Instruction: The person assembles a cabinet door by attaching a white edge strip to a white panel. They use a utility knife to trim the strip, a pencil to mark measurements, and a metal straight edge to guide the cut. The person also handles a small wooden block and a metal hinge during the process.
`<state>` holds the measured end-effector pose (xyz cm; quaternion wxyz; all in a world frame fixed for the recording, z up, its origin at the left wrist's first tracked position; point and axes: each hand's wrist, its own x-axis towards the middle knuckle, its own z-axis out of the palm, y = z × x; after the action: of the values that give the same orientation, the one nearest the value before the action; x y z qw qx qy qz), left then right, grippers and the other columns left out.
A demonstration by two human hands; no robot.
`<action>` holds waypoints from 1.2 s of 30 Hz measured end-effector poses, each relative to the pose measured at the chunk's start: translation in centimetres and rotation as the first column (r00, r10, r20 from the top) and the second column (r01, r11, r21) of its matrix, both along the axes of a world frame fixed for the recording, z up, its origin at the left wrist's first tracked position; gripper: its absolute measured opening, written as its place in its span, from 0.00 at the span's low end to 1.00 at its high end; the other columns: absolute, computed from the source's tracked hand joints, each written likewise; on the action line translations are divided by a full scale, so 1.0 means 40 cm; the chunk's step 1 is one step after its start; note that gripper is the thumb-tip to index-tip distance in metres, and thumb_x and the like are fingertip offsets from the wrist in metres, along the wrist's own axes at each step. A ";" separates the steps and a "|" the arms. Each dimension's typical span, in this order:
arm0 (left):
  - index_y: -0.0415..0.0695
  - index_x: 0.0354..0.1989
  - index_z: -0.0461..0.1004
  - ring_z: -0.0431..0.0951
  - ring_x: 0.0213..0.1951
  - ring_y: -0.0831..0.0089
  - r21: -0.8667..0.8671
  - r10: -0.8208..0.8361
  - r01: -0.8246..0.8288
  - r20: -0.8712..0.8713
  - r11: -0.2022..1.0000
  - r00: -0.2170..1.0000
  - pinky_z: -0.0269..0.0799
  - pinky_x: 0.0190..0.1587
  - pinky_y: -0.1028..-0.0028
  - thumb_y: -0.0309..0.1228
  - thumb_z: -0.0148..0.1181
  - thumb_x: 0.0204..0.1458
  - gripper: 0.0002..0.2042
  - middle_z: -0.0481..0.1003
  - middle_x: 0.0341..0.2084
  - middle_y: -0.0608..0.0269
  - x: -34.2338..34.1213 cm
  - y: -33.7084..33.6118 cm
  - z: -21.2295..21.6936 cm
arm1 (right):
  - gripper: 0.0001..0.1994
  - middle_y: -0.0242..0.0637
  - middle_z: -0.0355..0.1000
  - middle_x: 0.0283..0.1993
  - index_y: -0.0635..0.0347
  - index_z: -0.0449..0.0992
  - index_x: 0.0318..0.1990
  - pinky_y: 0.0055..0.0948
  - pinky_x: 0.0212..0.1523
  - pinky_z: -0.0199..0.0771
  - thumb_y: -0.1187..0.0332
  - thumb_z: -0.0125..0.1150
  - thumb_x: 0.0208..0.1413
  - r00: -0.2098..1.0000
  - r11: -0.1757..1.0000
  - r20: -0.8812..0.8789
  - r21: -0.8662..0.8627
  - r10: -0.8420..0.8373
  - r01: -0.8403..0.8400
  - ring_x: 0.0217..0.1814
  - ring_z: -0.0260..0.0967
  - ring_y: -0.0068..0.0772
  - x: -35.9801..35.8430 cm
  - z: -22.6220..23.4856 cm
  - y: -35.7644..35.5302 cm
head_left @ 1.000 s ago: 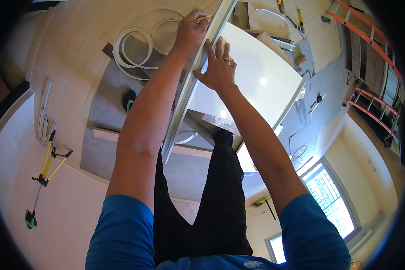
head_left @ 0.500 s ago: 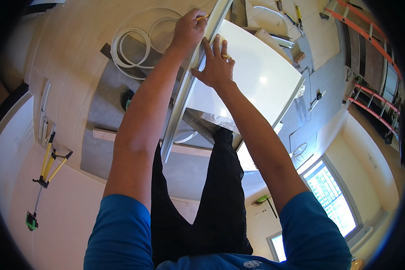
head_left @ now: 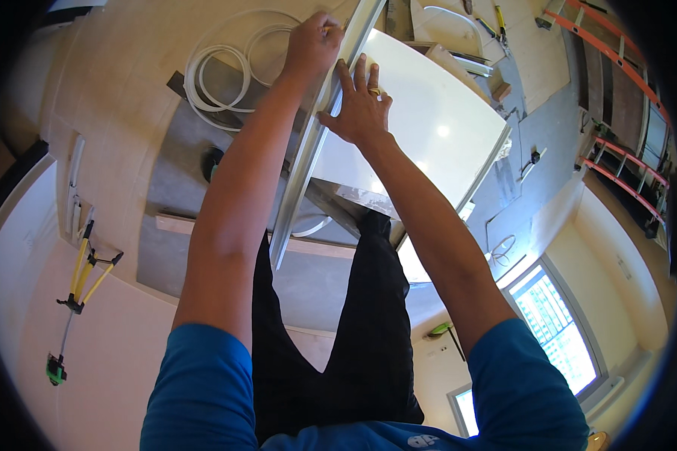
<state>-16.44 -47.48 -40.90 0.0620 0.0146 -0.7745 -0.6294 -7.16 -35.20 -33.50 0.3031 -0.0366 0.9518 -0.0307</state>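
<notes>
A long silvery metal profile (head_left: 293, 192) lies at a slant along the left edge of a glossy white board (head_left: 436, 105). My right hand (head_left: 359, 109) is open, its fingers spread flat, pressing across the profile and the board; a ring sits on one finger. Just left of the profile, near its far part, my left hand (head_left: 314, 46) is closed round a thin yellow-orange pencil (head_left: 326, 30). Most of the pencil is hidden by my fingers, and its tip does not show.
Coiled white tubing (head_left: 195, 83) lies on the floor at the far left. A yellow-and-black tripod (head_left: 83, 270) with a green device is at the left. Orange ladders (head_left: 617, 56) lie at the right. Yellow-handled pliers (head_left: 500, 22) and wood offcuts (head_left: 502, 92) are beyond the board.
My left hand has turned and shifted slightly away and to the left, so less of the pencil shows. My right hand stays spread in nearly the same place.
</notes>
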 end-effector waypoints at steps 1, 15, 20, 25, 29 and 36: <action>0.39 0.35 0.79 0.84 0.31 0.51 -0.013 -0.021 0.022 0.030 1.000 0.999 0.80 0.38 0.61 0.30 0.60 0.54 0.07 0.81 0.27 0.48 0.028 0.000 0.007 | 0.56 0.48 0.31 0.85 0.42 0.45 0.80 0.70 0.69 0.54 0.42 0.72 0.47 1.000 1.000 -0.001 0.007 -0.008 0.008 0.86 0.28 0.58 0.002 -0.003 0.008; 0.40 0.35 0.79 0.83 0.28 0.54 -0.076 -0.002 -0.003 -0.070 0.997 0.998 0.78 0.34 0.62 0.30 0.60 0.53 0.06 0.80 0.26 0.48 -0.031 0.006 -0.038 | 0.56 0.49 0.32 0.85 0.42 0.46 0.80 0.71 0.68 0.54 0.42 0.72 0.46 0.999 1.000 -0.022 -0.005 0.027 -0.027 0.86 0.28 0.59 0.000 0.003 -0.006; 0.37 0.40 0.78 0.82 0.34 0.72 0.014 -0.142 0.144 0.278 0.990 0.950 0.77 0.40 0.70 0.30 0.59 0.59 0.09 0.81 0.30 0.56 0.147 -0.055 0.029 | 0.56 0.49 0.32 0.85 0.42 0.47 0.80 0.71 0.68 0.55 0.42 0.72 0.46 1.000 1.000 -0.013 0.011 -0.003 0.003 0.86 0.29 0.59 0.004 -0.003 0.015; 0.38 0.35 0.78 0.80 0.27 0.71 0.103 -0.090 0.070 0.203 0.992 0.975 0.74 0.32 0.69 0.28 0.61 0.57 0.06 0.79 0.24 0.55 0.183 -0.078 0.027 | 0.56 0.50 0.34 0.84 0.43 0.47 0.80 0.71 0.67 0.56 0.42 0.73 0.45 0.998 1.000 -0.055 0.008 0.018 -0.018 0.86 0.31 0.60 0.009 -0.009 0.010; 0.37 0.37 0.77 0.75 0.29 0.79 0.125 -0.157 0.126 0.282 0.984 0.946 0.70 0.33 0.74 0.29 0.60 0.58 0.07 0.77 0.26 0.63 0.213 -0.096 0.035 | 0.57 0.51 0.34 0.84 0.43 0.47 0.80 0.71 0.67 0.56 0.41 0.73 0.44 0.994 0.999 -0.101 -0.005 0.033 -0.033 0.86 0.31 0.60 0.010 -0.020 0.010; 0.37 0.38 0.76 0.76 0.32 0.78 0.140 -0.206 0.158 0.470 0.977 0.859 0.72 0.37 0.73 0.28 0.61 0.59 0.06 0.78 0.27 0.60 0.415 -0.164 0.085 | 0.57 0.53 0.36 0.84 0.46 0.49 0.79 0.73 0.67 0.57 0.39 0.73 0.44 0.989 0.998 -0.131 0.004 0.064 -0.064 0.85 0.33 0.61 0.018 -0.031 0.021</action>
<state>0.15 -54.04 -37.52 -0.1930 0.1004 -0.7320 -0.6457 -6.44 -34.38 -34.73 0.2410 -0.0690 0.9679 -0.0188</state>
